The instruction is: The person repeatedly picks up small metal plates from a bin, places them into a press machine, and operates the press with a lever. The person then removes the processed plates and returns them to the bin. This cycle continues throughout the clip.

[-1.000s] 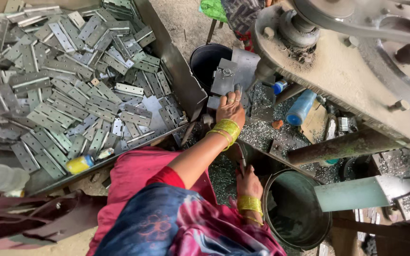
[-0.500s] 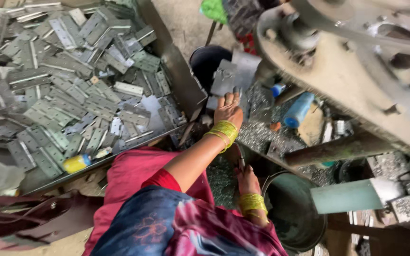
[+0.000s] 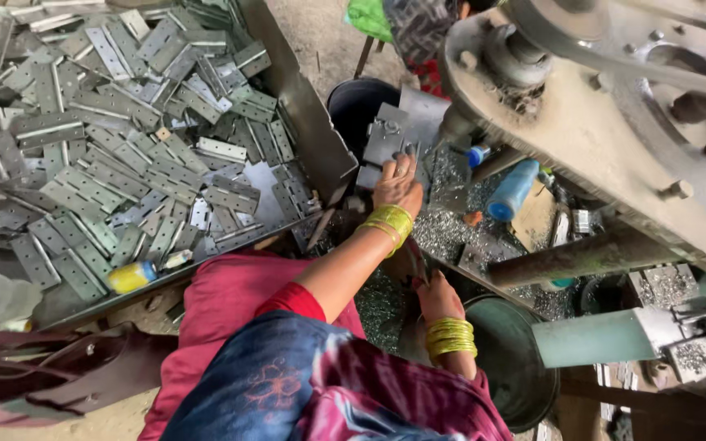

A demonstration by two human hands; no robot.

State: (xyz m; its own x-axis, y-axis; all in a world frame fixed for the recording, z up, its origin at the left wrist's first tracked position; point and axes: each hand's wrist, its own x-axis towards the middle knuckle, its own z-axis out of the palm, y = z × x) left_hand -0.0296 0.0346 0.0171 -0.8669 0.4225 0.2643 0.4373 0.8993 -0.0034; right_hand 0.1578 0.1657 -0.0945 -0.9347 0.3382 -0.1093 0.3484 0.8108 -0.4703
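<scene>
Since half a second ago my left hand (image 3: 398,184) has barely shifted; it stays stretched forward with the arm nearly straight, and the view has only tipped a little. Its fingers are spread flat and pressing on a grey metal plate (image 3: 387,137) that leans against the dark bucket (image 3: 359,102), so the plate lies right under and just beyond the fingertips. I see yellow bangles (image 3: 390,220) on that wrist. Down near my lap, my right hand (image 3: 437,296) is bent in close, beside the rim of the green tub (image 3: 525,371); I cannot tell whether it is closed on anything. Left of me sits the tray (image 3: 304,122) heaped with grey hinges (image 3: 116,163), well apart from both hands.
</scene>
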